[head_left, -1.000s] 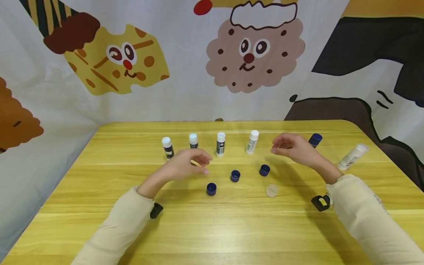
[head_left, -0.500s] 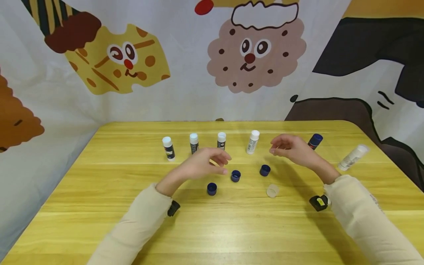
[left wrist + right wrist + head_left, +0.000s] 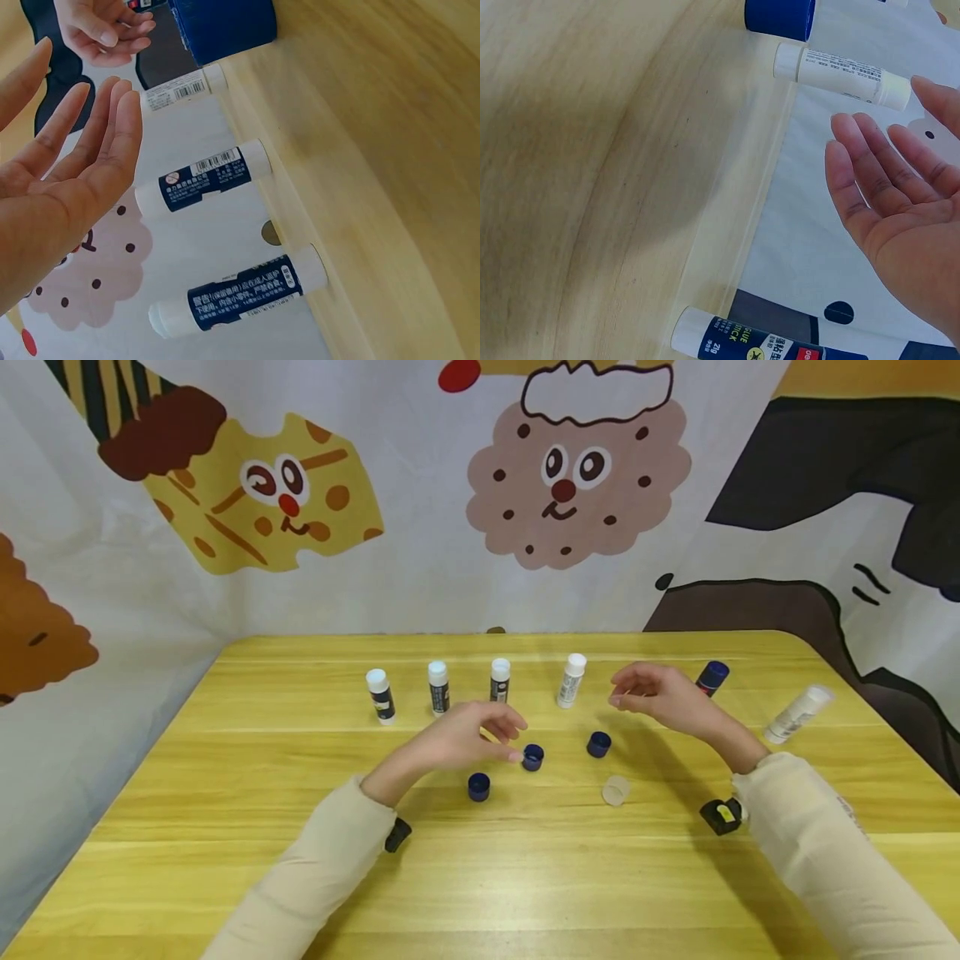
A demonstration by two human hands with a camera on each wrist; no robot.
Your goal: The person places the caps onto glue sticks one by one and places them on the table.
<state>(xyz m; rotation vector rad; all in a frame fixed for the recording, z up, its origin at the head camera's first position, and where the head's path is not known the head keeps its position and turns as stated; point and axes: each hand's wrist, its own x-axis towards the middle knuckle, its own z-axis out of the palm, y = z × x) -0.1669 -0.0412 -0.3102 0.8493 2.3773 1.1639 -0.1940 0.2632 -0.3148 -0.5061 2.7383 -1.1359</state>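
My left hand (image 3: 468, 735) hovers over the table with its fingers loosely bent and nothing held. In the head view its thumb tip overlaps the edge of the middle blue cap (image 3: 533, 758); contact cannot be told. Behind it stand uncapped glue sticks: a left one (image 3: 381, 697), a second (image 3: 439, 687), a third (image 3: 500, 680). Further right is a white-labelled uncapped glue stick (image 3: 572, 680). My right hand (image 3: 663, 697) hangs to the right of that one, fingers relaxed, holding nothing. The right wrist view shows the white-labelled glue stick (image 3: 840, 75) apart from the fingertips.
Two more blue caps, a front one (image 3: 478, 787) and a right one (image 3: 598, 744), sit open side up. A translucent cap (image 3: 616, 791) lies nearby. At the right stand a blue-capped glue stick (image 3: 712, 677) and a clear-capped white one (image 3: 798, 714). A printed cloth (image 3: 420, 593) hangs behind the table.
My left hand has moved right, from left of the front blue cap to beside the middle one. My right hand has barely shifted. Caps and glue sticks have stayed put.
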